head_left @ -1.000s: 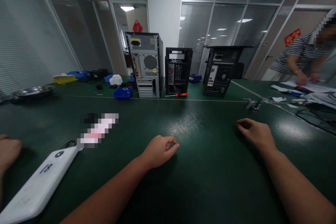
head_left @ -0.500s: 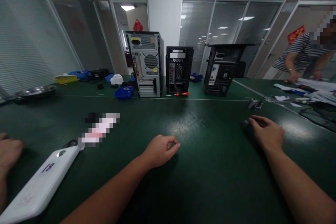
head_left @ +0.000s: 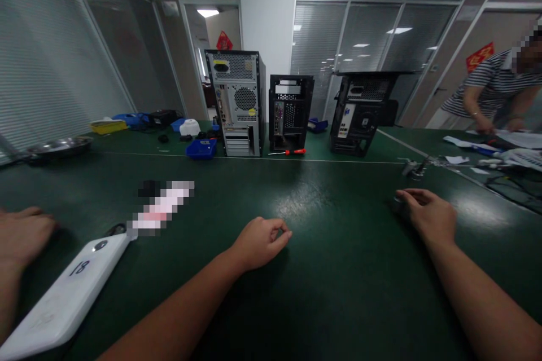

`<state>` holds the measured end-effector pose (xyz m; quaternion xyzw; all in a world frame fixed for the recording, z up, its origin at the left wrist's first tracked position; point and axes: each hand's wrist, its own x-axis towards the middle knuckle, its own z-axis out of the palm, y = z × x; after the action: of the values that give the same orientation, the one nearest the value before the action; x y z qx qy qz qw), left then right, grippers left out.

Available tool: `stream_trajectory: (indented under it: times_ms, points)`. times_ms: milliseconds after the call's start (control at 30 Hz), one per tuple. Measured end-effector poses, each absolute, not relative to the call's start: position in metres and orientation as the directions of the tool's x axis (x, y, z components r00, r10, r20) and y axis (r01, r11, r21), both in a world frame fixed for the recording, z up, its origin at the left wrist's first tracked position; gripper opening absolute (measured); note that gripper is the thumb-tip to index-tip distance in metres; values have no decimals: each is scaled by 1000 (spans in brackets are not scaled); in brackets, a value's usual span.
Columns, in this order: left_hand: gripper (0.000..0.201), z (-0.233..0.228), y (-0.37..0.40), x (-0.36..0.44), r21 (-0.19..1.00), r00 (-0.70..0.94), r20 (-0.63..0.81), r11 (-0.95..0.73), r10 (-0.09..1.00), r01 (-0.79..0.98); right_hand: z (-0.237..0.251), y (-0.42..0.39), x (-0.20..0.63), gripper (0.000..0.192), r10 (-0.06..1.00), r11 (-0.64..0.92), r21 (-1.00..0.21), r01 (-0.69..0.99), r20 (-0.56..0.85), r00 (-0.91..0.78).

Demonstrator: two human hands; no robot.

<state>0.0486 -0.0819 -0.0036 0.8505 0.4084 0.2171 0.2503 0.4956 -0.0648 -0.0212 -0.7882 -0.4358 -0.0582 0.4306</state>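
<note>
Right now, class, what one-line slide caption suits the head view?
Left hand and right hand at a green table, a red-handled screwdriver and three computer cases beyond.

Right hand [head_left: 432,219]: over towards the worktop's [head_left: 339,276] right edge since a second ago; a small dark thing [head_left: 397,202], blurred, now shows by its fingertips.
Neighbour's hand [head_left: 25,235]: farther in from the left edge, nearer the white slab [head_left: 63,296].
Striped-shirt person [head_left: 486,87]: hands shifted.
</note>
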Motion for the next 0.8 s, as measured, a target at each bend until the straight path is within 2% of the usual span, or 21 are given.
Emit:
stream_trajectory:
  times_ms: [100,500,800]
  points:
    - [28,-3,-82,49,602,574,162,-541,803,588,-21,-64,495,35,626,-242,-635,734,476,618]
    - [27,0,-83,49,619,578,148,-531,803,579,-17,-69,488,36,705,-154,-597,787,492,511]
    - [30,0,-83,49,622,572,153,-529,806,578,-13,-69,486,37,712,-201,-564,801,477,515]
